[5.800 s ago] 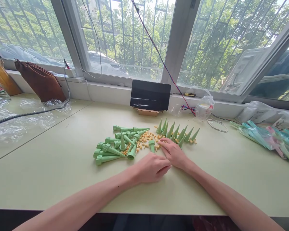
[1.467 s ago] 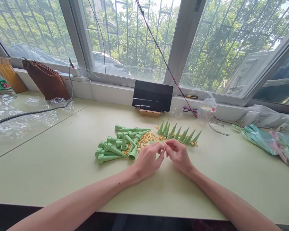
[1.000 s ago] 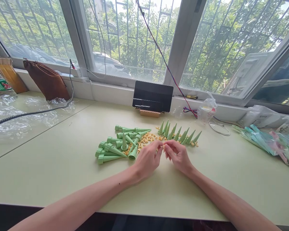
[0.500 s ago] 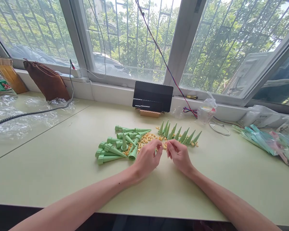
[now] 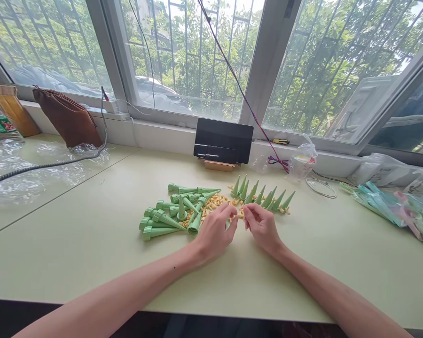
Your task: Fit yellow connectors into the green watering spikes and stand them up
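My left hand point(image 5: 215, 230) and my right hand point(image 5: 262, 227) meet closely over the table, fingers curled. Thumb and forefinger of the right hand pinch together beside a small yellow plastic piece point(image 5: 240, 213); whether that piece is gripped or lies behind is hard to tell. What the left fingertips hold, if anything, is too small to make out. Left of the hands lies a heap of light green ribbed-capped plastic spikes point(image 5: 169, 218), one of them standing point up. Loose yellow pieces point(image 5: 213, 203) are piled between. Beyond my right hand, several green cones point(image 5: 268, 199) stand upright with yellow pieces at their bases.
A dark tablet point(image 5: 223, 138) leans on a stand by the window. Clear plastic wrap point(image 5: 45, 173) and a black cable point(image 5: 49, 164) lie at left, near a brown drawstring bag point(image 5: 68, 115). Coloured plastic bags point(image 5: 391, 206) and a coiled white cable point(image 5: 320, 188) lie at right.
The fingertips have shifted very slightly, and the left thumb and forefinger look a little further apart. The spikes and yellow piles stay where they were.
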The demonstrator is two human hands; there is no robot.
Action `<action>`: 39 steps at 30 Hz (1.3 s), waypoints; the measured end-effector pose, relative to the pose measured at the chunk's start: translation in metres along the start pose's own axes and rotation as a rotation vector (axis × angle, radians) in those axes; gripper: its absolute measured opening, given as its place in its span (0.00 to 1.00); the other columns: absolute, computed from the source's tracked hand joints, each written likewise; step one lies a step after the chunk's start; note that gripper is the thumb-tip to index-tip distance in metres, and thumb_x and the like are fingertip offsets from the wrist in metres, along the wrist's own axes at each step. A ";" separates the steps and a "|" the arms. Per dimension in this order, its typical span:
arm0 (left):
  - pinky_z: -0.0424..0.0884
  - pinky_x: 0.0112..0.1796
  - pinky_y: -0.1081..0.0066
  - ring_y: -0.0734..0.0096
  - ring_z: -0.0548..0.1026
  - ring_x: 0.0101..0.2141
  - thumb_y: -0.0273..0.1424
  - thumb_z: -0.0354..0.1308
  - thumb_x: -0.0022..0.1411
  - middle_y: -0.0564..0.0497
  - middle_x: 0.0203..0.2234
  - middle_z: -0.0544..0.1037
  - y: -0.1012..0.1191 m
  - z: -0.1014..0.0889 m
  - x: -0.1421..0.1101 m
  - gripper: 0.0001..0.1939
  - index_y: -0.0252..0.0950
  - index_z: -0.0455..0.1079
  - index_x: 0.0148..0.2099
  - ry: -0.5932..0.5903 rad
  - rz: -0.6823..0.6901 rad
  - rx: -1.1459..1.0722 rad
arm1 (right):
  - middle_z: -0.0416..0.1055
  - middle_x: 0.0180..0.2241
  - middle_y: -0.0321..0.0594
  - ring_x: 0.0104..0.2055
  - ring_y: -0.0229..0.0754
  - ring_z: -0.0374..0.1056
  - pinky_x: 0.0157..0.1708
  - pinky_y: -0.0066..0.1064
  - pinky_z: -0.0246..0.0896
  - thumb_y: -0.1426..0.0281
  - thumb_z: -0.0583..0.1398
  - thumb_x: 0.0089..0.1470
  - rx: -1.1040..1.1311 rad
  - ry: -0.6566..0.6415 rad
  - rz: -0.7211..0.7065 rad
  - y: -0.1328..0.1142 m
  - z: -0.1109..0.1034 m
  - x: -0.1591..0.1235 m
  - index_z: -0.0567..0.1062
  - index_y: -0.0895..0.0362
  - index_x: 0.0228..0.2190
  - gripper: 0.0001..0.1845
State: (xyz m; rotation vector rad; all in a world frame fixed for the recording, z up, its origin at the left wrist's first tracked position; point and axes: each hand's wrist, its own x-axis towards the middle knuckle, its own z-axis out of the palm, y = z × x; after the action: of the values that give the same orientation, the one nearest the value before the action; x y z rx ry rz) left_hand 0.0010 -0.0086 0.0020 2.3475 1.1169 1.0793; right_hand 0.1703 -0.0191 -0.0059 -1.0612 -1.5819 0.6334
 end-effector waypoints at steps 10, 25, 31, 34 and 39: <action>0.62 0.29 0.71 0.76 0.66 0.24 0.29 0.51 0.67 0.53 0.33 0.71 -0.002 0.003 -0.001 0.06 0.38 0.67 0.36 -0.014 0.005 0.028 | 0.68 0.25 0.36 0.22 0.36 0.63 0.22 0.28 0.61 0.62 0.56 0.63 -0.033 -0.080 0.005 0.001 0.000 0.001 0.74 0.57 0.32 0.13; 0.63 0.29 0.71 0.75 0.65 0.24 0.27 0.50 0.66 0.53 0.28 0.68 -0.005 0.005 -0.002 0.08 0.37 0.69 0.34 -0.079 0.066 0.004 | 0.71 0.25 0.37 0.22 0.37 0.63 0.24 0.29 0.61 0.61 0.56 0.63 -0.076 -0.148 0.018 0.002 0.001 0.002 0.74 0.56 0.30 0.15; 0.63 0.29 0.71 0.74 0.65 0.24 0.27 0.50 0.66 0.52 0.28 0.69 -0.004 0.005 -0.003 0.09 0.37 0.70 0.34 -0.097 0.091 -0.013 | 0.74 0.26 0.39 0.23 0.38 0.64 0.25 0.29 0.63 0.61 0.55 0.63 -0.070 -0.150 0.009 0.000 0.000 0.002 0.74 0.57 0.29 0.16; 0.62 0.28 0.71 0.74 0.65 0.24 0.27 0.50 0.66 0.53 0.27 0.69 -0.004 0.005 -0.002 0.09 0.37 0.70 0.34 -0.087 0.089 -0.001 | 0.73 0.26 0.39 0.22 0.37 0.63 0.24 0.29 0.62 0.60 0.55 0.63 -0.073 -0.147 0.018 -0.001 0.000 0.002 0.74 0.57 0.29 0.16; 0.62 0.28 0.71 0.75 0.64 0.23 0.27 0.51 0.66 0.53 0.28 0.71 -0.003 0.004 -0.002 0.09 0.37 0.69 0.33 -0.059 0.076 -0.010 | 0.69 0.23 0.36 0.21 0.36 0.61 0.23 0.28 0.60 0.59 0.55 0.63 -0.055 -0.151 0.024 -0.003 0.000 0.001 0.73 0.57 0.28 0.17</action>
State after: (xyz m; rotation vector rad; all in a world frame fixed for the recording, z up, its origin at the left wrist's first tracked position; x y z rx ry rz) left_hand 0.0015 -0.0080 -0.0037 2.4156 1.0063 1.0313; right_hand 0.1699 -0.0194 -0.0031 -1.0959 -1.7278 0.7032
